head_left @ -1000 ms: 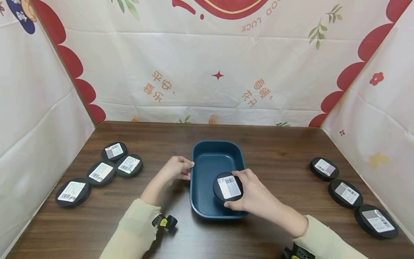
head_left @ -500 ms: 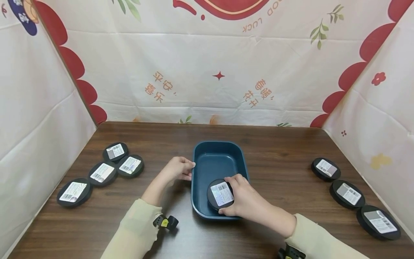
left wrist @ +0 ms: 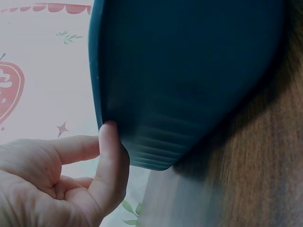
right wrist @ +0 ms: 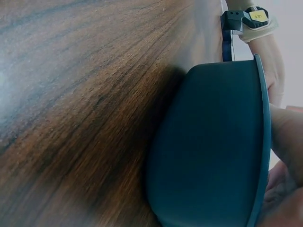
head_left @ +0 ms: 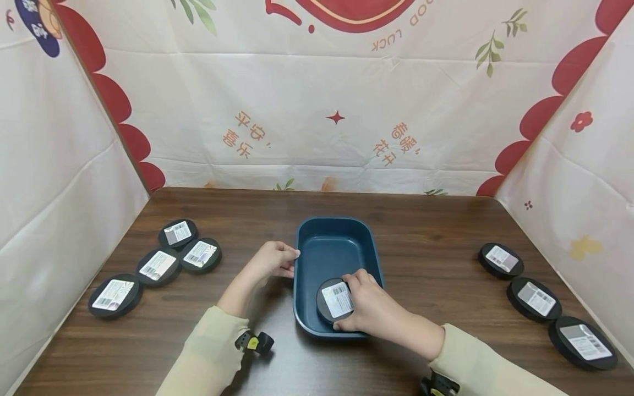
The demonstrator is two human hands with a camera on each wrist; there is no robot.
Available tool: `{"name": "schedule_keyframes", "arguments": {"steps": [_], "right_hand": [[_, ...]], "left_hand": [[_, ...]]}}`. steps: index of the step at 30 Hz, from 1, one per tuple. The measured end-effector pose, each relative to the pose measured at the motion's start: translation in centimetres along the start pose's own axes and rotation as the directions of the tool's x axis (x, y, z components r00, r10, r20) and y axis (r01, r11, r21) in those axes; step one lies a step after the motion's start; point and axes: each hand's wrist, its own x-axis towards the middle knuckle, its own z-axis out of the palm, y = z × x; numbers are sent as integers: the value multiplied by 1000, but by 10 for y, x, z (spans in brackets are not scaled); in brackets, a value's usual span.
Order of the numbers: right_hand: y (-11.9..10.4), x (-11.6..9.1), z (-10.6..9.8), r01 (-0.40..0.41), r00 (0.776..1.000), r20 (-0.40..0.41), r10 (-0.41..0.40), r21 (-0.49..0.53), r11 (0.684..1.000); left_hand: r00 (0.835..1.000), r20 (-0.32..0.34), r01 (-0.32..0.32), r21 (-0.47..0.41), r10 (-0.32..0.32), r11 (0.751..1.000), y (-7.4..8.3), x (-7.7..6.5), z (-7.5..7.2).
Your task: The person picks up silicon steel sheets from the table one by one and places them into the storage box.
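A deep blue rectangular tray [head_left: 331, 247] with rounded corners stands mid-table. My left hand [head_left: 271, 260] pinches its left rim between thumb and finger; the left wrist view shows these fingertips [left wrist: 109, 130] at the edge of the tray wall [left wrist: 180, 71]. Inside the tray's near half is a flat black round disc [head_left: 335, 300] with a white barcode label facing up. My right hand [head_left: 370, 306] grips that disc from its right side, covering part of it. In the right wrist view the tray's outer wall [right wrist: 208, 146] hides the disc and most of the fingers.
On the left of the wooden table [head_left: 238, 214] lie several similar labelled discs [head_left: 157, 266], close together. Three more discs [head_left: 534, 298] form a slanted row near the right edge. White printed cloth [head_left: 297, 82] closes off the back and both sides.
My right hand has carried the disc left and toward the near end of the tray, then slightly lower in the last half second. The left hand keeps its pinch on the rim.
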Motion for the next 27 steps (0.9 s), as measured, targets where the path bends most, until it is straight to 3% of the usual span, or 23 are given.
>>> {"name": "schedule_keyframes", "arguments": {"steps": [11,27], "right_hand": [[-3,6,1,37,999,42,-35,-48,998],[-2,12,0,15,995,103,-10,-50,999]], "left_hand": [[1000,-3,-1,-4,1,1000,0,1,0],[1000,-2,-6,-28,6,1000,0,2,-1]]}}
